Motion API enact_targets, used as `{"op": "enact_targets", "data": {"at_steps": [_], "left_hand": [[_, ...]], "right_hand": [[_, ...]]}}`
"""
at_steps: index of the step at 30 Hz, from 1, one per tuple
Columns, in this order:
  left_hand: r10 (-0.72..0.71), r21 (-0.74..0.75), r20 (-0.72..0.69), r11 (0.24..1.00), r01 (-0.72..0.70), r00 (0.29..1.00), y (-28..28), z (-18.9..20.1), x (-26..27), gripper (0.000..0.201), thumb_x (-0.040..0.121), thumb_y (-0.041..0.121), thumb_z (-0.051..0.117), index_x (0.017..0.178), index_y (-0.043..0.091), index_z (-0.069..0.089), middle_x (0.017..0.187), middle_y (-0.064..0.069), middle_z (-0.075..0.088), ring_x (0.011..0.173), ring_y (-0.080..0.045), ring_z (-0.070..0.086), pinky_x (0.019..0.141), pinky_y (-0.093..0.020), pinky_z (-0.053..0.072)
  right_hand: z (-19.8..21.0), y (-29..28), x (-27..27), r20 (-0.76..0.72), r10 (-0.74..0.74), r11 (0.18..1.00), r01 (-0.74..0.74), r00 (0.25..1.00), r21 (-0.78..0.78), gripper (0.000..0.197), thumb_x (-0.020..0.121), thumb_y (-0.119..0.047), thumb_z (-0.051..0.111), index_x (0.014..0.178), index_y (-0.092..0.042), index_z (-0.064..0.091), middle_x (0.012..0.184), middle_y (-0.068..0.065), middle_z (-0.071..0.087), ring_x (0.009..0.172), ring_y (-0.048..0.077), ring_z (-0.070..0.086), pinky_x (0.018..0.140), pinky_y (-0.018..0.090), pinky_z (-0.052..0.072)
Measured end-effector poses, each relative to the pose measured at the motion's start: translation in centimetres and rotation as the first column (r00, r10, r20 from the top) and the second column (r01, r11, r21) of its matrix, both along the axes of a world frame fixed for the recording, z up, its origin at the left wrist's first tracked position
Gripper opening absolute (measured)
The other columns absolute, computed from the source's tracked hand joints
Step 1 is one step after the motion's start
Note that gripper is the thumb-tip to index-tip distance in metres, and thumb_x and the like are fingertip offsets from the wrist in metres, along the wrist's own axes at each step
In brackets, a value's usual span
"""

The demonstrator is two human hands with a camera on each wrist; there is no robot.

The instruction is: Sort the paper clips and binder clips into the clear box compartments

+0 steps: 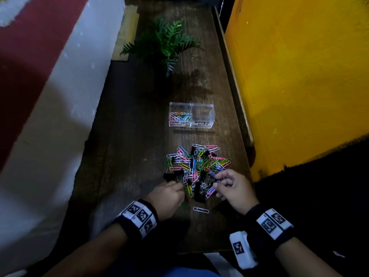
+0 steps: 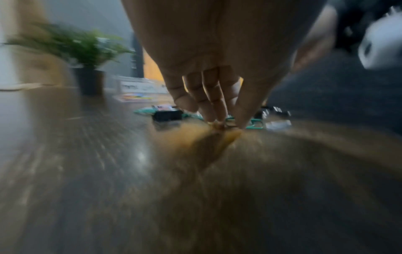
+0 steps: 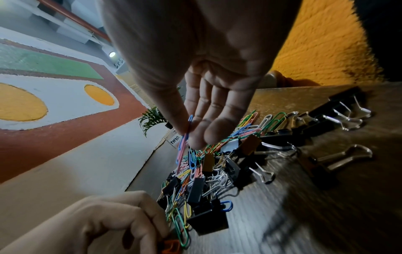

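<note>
A loose heap of coloured wire paper clips and black binder clips lies on the dark wooden tabletop, toward its right edge and close to the near edge, with pink, blue, green, yellow and white clips tangled over the black binder clips and their silver wire handles. A single white paper clip lies apart from the heap, nearer the near edge. Farther back sits the clear plastic two-compartment box; its left compartment, labelled for paper clips, holds a small bunch of coloured clips, while the right one, labelled for binder clips, shows only bare plastic. The right hand hovers over the near right side of the heap, palm down, its thumb and fingers pinching a few blue and pink paper clips that hang from the fingertips. The left hand is at the heap's near left side, knuckles up and fingers curled, the fingertips pinching a small orange paper clip down at the tabletop. A green leafy plant in a dark pot stands toward the far end.
</note>
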State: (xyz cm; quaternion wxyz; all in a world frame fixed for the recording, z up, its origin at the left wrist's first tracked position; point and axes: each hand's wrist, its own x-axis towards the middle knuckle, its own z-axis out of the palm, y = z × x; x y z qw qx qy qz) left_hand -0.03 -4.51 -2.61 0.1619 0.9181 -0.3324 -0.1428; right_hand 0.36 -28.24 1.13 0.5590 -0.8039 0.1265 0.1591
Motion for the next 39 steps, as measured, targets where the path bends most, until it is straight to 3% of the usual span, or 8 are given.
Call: {"op": "enact_targets", "data": {"at_steps": [7, 11, 15, 21, 25, 28, 33, 39], "left_hand": [[-0.039, 0.062, 0.014, 0.997, 0.038, 0.999, -0.3, 0.4, -0.3, 0.008, 0.069, 0.020, 0.064, 0.067, 0.024, 0.057, 0.069, 0.009, 0.056, 0.066, -0.013, 0.057, 0.051, -0.019, 0.044], [0.106, 0.170, -0.206, 0.983, -0.071, 0.973, -1.0, 1.0, -0.7, 0.019, 0.089, 0.016, 0.050, 0.107, 0.023, 0.052, 0.111, 0.000, 0.055, 0.107, -0.020, 0.047, 0.081, -0.033, 0.042], [0.120, 0.280, -0.282, 0.959, -0.038, 0.952, -1.6, 0.8, -0.8, 0.024, 0.095, 0.019, 0.042, 0.118, 0.021, 0.049, 0.123, -0.005, 0.050, 0.116, -0.024, 0.043, 0.089, -0.034, 0.038], [0.260, 0.105, -0.299, 0.965, -0.239, 0.918, -1.3, 1.3, 0.9, 0.019, 0.092, 0.021, 0.047, 0.109, 0.017, 0.056, 0.112, -0.005, 0.053, 0.104, -0.027, 0.054, 0.083, -0.036, 0.045], [0.473, -0.282, -0.226, 0.805, -0.522, 0.852, -0.7, 3.4, 7.0, 0.015, 0.077, 0.009, 0.061, 0.086, 0.021, 0.061, 0.085, 0.002, 0.063, 0.079, -0.019, 0.060, 0.071, -0.028, 0.047], [0.536, -0.398, -0.162, 0.733, -0.552, 0.828, -1.1, 5.8, 13.7, 0.015, 0.074, 0.003, 0.060, 0.077, 0.018, 0.062, 0.075, 0.000, 0.064, 0.070, -0.017, 0.060, 0.066, -0.031, 0.049], [0.601, -0.258, -0.075, 0.759, -0.598, 0.796, -2.1, 6.7, 22.7, 0.016, 0.078, 0.007, 0.059, 0.080, 0.018, 0.071, 0.085, -0.005, 0.069, 0.082, -0.023, 0.064, 0.076, -0.030, 0.051], [0.608, -0.145, -0.090, 0.776, -0.614, 0.789, -2.3, 5.5, 23.1, 0.016, 0.082, 0.010, 0.061, 0.089, 0.019, 0.072, 0.099, -0.006, 0.065, 0.090, -0.025, 0.063, 0.077, -0.028, 0.048]], "right_hand": [[0.1, -0.5, -0.2, 0.030, 0.030, 0.999, -0.028, 0.999, -0.045, 0.017, 0.083, -0.008, 0.069, 0.091, -0.018, 0.059, 0.064, 0.006, 0.066, 0.056, 0.016, 0.065, 0.057, 0.030, 0.051], [-0.1, -0.1, 0.4, 0.020, 0.038, 0.998, -0.037, 0.999, -0.051, 0.018, 0.082, -0.006, 0.070, 0.092, -0.018, 0.060, 0.065, 0.006, 0.067, 0.056, 0.015, 0.065, 0.056, 0.027, 0.049], [0.0, 0.7, 1.7, 0.010, 0.050, 0.999, -0.050, 0.999, -0.012, 0.016, 0.082, -0.003, 0.069, 0.091, -0.014, 0.062, 0.064, 0.004, 0.066, 0.056, 0.016, 0.065, 0.052, 0.028, 0.048], [0.5, 1.9, 5.6, 0.007, 0.075, 0.997, -0.075, 0.997, 0.025, 0.015, 0.083, 0.002, 0.067, 0.081, -0.012, 0.061, 0.068, 0.009, 0.064, 0.057, 0.021, 0.066, 0.056, 0.035, 0.054], [1.0, 2.3, 9.0, 0.014, 0.067, 0.998, -0.067, 0.998, -0.009, 0.017, 0.083, 0.005, 0.065, 0.082, -0.012, 0.060, 0.071, 0.012, 0.066, 0.062, 0.022, 0.068, 0.065, 0.047, 0.058], [2.2, 2.3, 11.2, 0.062, 0.086, 0.993, -0.080, 0.994, -0.092, 0.019, 0.084, 0.005, 0.064, 0.087, -0.013, 0.059, 0.084, 0.018, 0.067, 0.066, 0.020, 0.070, 0.062, 0.038, 0.060], [4.0, 2.5, 14.5, 0.118, 0.059, 0.989, -0.042, 0.991, -0.140, 0.020, 0.084, 0.006, 0.062, 0.085, -0.012, 0.054, 0.089, 0.016, 0.063, 0.072, 0.021, 0.069, 0.062, 0.034, 0.059], [4.4, 4.4, 18.5, 0.256, 0.134, 0.945, -0.046, 0.957, -0.323, 0.021, 0.080, -0.003, 0.067, 0.077, -0.019, 0.053, 0.078, 0.003, 0.063, 0.071, 0.017, 0.066, 0.054, 0.024, 0.048]]}}
